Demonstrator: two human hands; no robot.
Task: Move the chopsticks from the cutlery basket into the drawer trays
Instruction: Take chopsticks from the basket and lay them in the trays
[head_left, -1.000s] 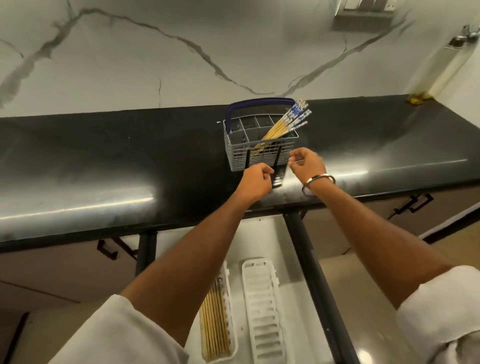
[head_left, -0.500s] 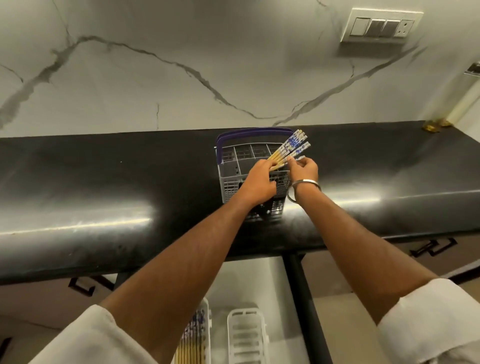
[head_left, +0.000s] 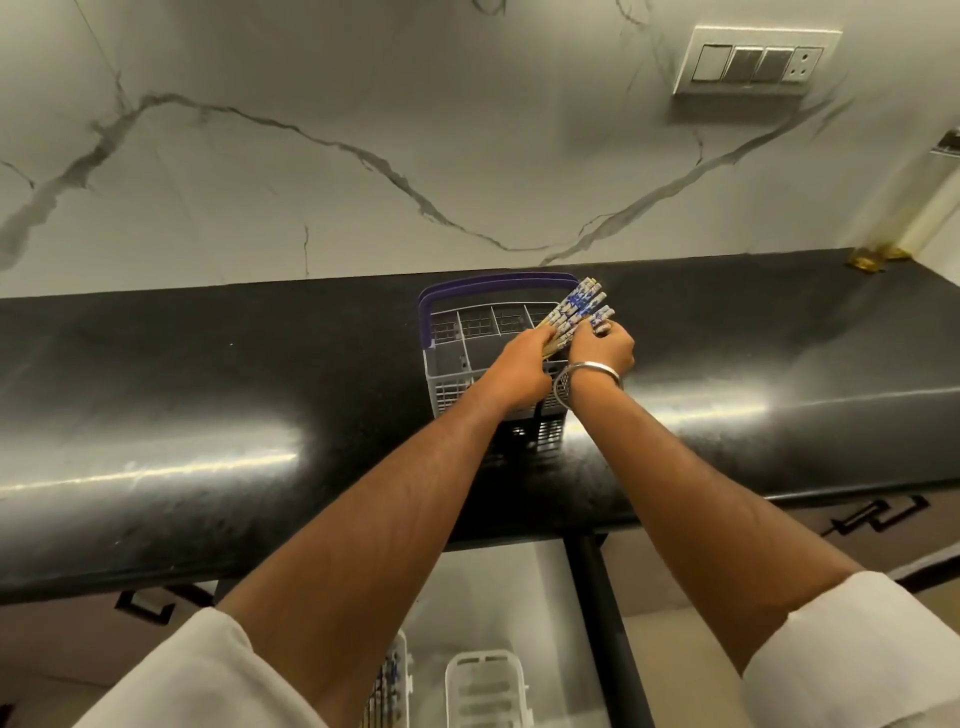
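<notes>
A grey plastic cutlery basket (head_left: 457, 364) with latticed walls, square compartments and a curved purple handle (head_left: 498, 283) is set on the polished black stone countertop (head_left: 208, 395), near the middle of its length and closer to the back edge than to the front one. A bundle of chopsticks (head_left: 576, 314) — pale bamboo shafts with blue-and-white patterned tops — is leaned out of the basket's right rear compartment, the tops fanned toward the marble-veined wall (head_left: 363, 156).

The bundle is gripped by both hands. The left hand (head_left: 524, 364) is curled round the lower shafts just above the basket's rim, and the right hand (head_left: 605, 348) is closed on the patterned upper part, its fingertips pinched round the sticks. A plain metal bangle (head_left: 587, 379) is worn on the right wrist; white rolled sleeves are seen at both elbows.

Below the countertop's front edge an open white drawer (head_left: 498, 597) is seen. Two slotted white plastic trays lie in it side by side: the left tray (head_left: 397, 675), largely hidden behind the left forearm, holds patterned chopsticks, and the right tray (head_left: 485, 686) shows only its ribbed floor. A white switch plate (head_left: 756, 60) is mounted on the wall at the upper right.
</notes>
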